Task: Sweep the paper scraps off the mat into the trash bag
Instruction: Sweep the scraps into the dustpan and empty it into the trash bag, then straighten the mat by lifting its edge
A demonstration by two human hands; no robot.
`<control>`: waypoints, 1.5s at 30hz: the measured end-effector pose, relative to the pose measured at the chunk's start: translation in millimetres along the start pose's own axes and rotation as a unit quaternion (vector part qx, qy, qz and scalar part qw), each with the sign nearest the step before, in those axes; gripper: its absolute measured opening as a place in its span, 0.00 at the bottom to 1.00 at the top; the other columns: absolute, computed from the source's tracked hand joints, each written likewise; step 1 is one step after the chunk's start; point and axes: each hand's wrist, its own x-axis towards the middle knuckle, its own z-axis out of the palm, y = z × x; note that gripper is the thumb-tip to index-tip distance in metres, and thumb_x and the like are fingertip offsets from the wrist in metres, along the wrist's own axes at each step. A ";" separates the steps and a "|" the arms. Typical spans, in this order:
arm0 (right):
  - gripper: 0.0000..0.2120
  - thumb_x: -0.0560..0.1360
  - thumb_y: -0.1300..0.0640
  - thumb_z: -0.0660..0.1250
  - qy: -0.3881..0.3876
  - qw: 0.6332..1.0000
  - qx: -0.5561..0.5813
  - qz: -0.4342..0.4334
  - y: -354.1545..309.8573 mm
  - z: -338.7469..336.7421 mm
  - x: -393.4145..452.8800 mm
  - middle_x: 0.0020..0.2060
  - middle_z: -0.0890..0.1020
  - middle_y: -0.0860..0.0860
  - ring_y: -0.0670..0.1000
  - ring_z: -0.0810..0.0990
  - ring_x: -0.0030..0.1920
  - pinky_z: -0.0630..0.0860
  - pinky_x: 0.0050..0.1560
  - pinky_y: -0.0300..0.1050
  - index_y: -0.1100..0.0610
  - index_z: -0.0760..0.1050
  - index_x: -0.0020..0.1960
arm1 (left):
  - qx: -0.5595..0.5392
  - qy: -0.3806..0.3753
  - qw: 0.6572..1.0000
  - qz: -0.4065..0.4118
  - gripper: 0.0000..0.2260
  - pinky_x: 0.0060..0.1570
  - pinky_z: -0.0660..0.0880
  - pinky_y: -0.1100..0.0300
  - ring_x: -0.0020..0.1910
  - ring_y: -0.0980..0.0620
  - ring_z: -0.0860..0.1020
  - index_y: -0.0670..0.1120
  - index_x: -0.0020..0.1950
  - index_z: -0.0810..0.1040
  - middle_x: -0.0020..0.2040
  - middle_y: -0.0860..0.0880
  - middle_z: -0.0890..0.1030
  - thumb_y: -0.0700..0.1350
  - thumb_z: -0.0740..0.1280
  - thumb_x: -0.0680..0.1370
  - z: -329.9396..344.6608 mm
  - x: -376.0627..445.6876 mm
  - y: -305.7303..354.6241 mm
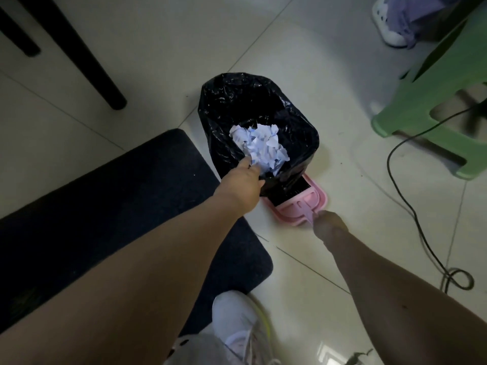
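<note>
Paper scraps (259,146) in trash bag (295,122) | left hand (241,184) pinches rim | right hand (329,225) grips half-hidden dustpan (305,204)

The scene is dim overall, with a dark vignette closing in on the near left and the near corners. The brightest patch is the pale tile floor (303,48) at the far middle and right, so light seems to fall from that side. A small glare spot shines on the tiles near the right arm. The black bag (297,133) shows tiny specular glints on its wrinkles, and the scraps (259,143) stand out pale bluish. The mat (105,206) reads almost black, without texture. The stool (432,101) and the right hand (329,225) are smeared by motion blur. Wide-angle distortion bends the tile seams and stretches the forearms toward the near edge.
</note>
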 end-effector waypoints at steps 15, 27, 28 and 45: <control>0.16 0.73 0.59 0.59 0.287 0.957 0.016 0.038 -62.6 26.0 -17.0 0.59 0.72 0.62 0.63 0.69 0.60 0.66 0.57 0.56 0.62 0.68 0.60 | -0.036 0.180 0.983 0.013 0.21 0.62 0.71 0.48 0.64 0.43 0.69 0.44 0.73 0.60 0.77 0.45 0.55 0.38 0.57 0.80 -3.2 -24.9 -59.3; 0.14 0.79 0.51 0.56 0.074 0.823 -0.303 -0.475 -144.7 152.4 -115.2 0.57 0.71 0.56 0.57 0.72 0.56 0.74 0.48 0.51 0.54 0.66 0.62 | -0.038 0.003 0.945 -0.326 0.16 0.48 0.74 0.47 0.51 0.42 0.72 0.48 0.65 0.64 0.62 0.44 0.65 0.38 0.58 0.78 27.4 -158.8 -212.8; 0.14 0.79 0.51 0.56 0.048 0.818 -0.321 -0.476 -148.9 153.7 -119.1 0.58 0.70 0.56 0.57 0.72 0.55 0.74 0.48 0.50 0.53 0.66 0.63 | -0.036 -0.023 0.944 -0.326 0.17 0.47 0.74 0.47 0.50 0.42 0.72 0.49 0.67 0.63 0.62 0.45 0.65 0.38 0.59 0.78 26.2 -164.0 -221.2; 0.33 0.81 0.44 0.54 -0.083 0.630 -0.659 -0.402 -329.9 163.6 -296.1 0.76 0.57 0.57 0.58 0.62 0.73 0.64 0.68 0.49 0.58 0.46 0.78 | -0.077 -0.018 0.937 -0.339 0.25 0.59 0.73 0.44 0.63 0.38 0.71 0.54 0.76 0.54 0.72 0.43 0.60 0.45 0.58 0.81 -21.2 -282.3 -359.7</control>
